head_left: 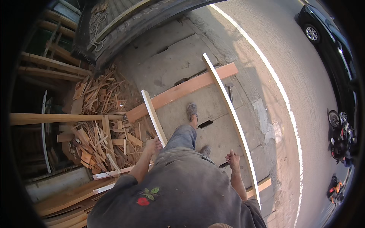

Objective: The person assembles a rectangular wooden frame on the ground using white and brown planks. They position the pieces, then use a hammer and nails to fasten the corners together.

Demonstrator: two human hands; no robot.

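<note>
Head view: wood scraps [100, 125] crowd the left hand [153, 144] gripping a white strip [153, 116].

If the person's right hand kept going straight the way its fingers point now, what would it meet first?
Probably the long white strip. The right hand is open, fingers aimed up and slightly right in the head view, and the strip runs just beyond them. Depth is unclear, so it may pass above or beside it.

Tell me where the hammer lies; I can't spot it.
In the head view, the hammer lies on the pavement right of centre, just below the reddish plank, beside the long white strip.
</note>
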